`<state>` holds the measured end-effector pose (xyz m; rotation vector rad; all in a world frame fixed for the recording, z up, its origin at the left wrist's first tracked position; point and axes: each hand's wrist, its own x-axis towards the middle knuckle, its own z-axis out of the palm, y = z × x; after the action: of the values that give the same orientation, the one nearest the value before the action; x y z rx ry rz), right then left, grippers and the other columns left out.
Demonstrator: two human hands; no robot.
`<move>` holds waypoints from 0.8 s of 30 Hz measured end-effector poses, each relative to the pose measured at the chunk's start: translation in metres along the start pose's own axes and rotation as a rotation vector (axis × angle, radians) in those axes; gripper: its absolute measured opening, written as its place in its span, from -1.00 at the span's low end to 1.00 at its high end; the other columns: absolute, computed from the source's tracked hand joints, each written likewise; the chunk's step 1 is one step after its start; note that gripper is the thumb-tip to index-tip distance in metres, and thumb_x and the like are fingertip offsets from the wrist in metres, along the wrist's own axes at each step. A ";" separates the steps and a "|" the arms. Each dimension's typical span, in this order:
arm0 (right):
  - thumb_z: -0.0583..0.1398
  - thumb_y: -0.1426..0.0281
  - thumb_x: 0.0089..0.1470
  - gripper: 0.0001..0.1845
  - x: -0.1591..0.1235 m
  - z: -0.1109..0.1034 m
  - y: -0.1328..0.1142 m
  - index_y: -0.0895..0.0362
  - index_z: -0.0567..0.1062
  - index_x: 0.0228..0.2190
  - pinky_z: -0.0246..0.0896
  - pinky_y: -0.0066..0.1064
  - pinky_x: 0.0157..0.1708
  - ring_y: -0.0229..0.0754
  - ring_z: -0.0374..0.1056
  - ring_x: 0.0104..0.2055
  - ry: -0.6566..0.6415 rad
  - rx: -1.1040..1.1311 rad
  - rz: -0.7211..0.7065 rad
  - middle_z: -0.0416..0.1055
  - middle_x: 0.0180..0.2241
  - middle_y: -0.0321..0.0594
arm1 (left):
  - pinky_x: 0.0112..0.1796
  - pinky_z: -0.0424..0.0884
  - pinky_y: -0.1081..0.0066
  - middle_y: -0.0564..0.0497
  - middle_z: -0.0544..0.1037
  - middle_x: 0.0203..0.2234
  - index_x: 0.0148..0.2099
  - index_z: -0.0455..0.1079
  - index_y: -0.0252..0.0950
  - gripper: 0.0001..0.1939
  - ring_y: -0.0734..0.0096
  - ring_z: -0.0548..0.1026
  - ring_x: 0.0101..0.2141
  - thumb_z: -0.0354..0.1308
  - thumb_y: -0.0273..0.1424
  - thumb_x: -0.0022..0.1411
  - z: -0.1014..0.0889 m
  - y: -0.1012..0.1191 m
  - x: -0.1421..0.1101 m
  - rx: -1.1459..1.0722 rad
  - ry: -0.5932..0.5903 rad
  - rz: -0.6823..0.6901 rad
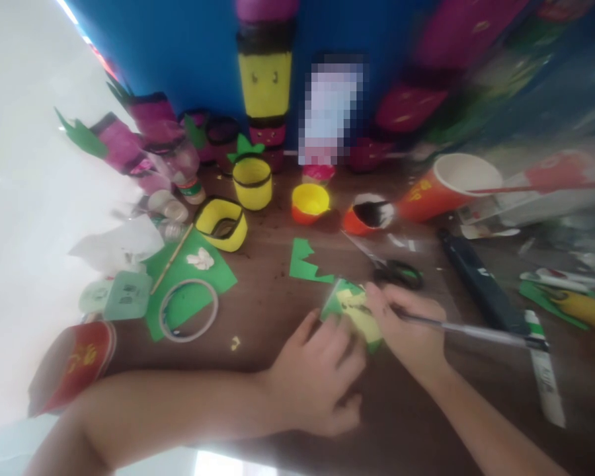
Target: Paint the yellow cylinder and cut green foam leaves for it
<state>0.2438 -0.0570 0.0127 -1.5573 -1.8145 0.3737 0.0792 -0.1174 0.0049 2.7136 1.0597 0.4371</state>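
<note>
Yellow piece (365,318) touches the left hand (322,377), half open, fingers bent; the right hand (414,324) pinches a slim tool (480,333).

Pixelation obscures the pale upright panel (331,109).

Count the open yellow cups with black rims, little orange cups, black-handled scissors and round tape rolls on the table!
Open yellow cups with black rims: 2
Little orange cups: 2
Black-handled scissors: 1
Round tape roll: 1
Total: 6
</note>
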 end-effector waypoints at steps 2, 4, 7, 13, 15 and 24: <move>0.10 0.31 0.07 -0.50 0.000 0.000 0.000 0.12 0.05 -0.78 -0.15 -0.47 -0.68 -0.39 -0.09 -0.68 -0.012 0.007 -0.005 -0.10 -0.75 -0.42 | 0.08 0.10 0.06 -0.27 0.28 0.07 0.13 0.17 -0.39 -0.41 0.00 0.23 0.09 -0.10 -0.13 0.14 0.000 0.000 0.000 0.000 -0.003 -0.004; 0.11 0.31 0.07 -0.50 0.000 0.000 0.000 0.11 0.06 -0.78 -0.14 -0.47 -0.68 -0.39 -0.09 -0.68 -0.012 0.007 -0.001 -0.09 -0.75 -0.42 | 0.08 0.09 0.06 -0.27 0.28 0.07 0.13 0.17 -0.39 -0.41 0.00 0.23 0.08 -0.10 -0.13 0.14 0.000 0.000 0.000 0.000 -0.001 -0.008; 0.10 0.30 0.07 -0.51 0.000 0.000 0.000 0.11 0.07 -0.78 -0.13 -0.47 -0.68 -0.38 -0.08 -0.68 -0.011 -0.005 0.007 -0.08 -0.75 -0.42 | 0.08 0.10 0.06 -0.27 0.28 0.07 0.13 0.16 -0.38 -0.41 0.01 0.23 0.09 -0.09 -0.12 0.14 -0.001 0.000 0.000 0.006 -0.007 -0.006; 0.10 0.30 0.08 -0.51 0.000 0.000 -0.001 0.11 0.07 -0.78 -0.12 -0.47 -0.67 -0.38 -0.06 -0.68 -0.005 -0.009 0.008 -0.08 -0.75 -0.42 | 0.08 0.11 0.06 -0.28 0.29 0.07 0.13 0.16 -0.40 -0.40 0.01 0.24 0.08 -0.10 -0.12 0.14 -0.001 0.000 0.000 0.011 -0.008 -0.002; 0.11 0.30 0.07 -0.51 0.000 0.000 -0.001 0.11 0.07 -0.78 -0.13 -0.47 -0.67 -0.39 -0.07 -0.68 -0.007 -0.010 0.003 -0.09 -0.75 -0.42 | 0.08 0.11 0.06 -0.27 0.29 0.07 0.13 0.17 -0.40 -0.40 0.01 0.24 0.08 -0.11 -0.13 0.14 0.000 0.000 0.000 0.000 -0.003 -0.003; 0.09 0.27 0.08 -0.50 0.002 -0.001 -0.001 0.11 0.06 -0.78 -0.13 -0.45 -0.68 -0.38 -0.08 -0.69 -0.023 -0.022 0.021 -0.09 -0.76 -0.41 | 0.08 0.10 0.05 -0.27 0.28 0.08 0.13 0.17 -0.40 -0.40 0.00 0.23 0.09 -0.11 -0.13 0.15 0.000 0.000 0.000 -0.009 -0.015 -0.003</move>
<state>0.2430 -0.0560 0.0145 -1.5939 -1.8266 0.3843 0.0789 -0.1170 0.0053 2.7029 1.0549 0.4193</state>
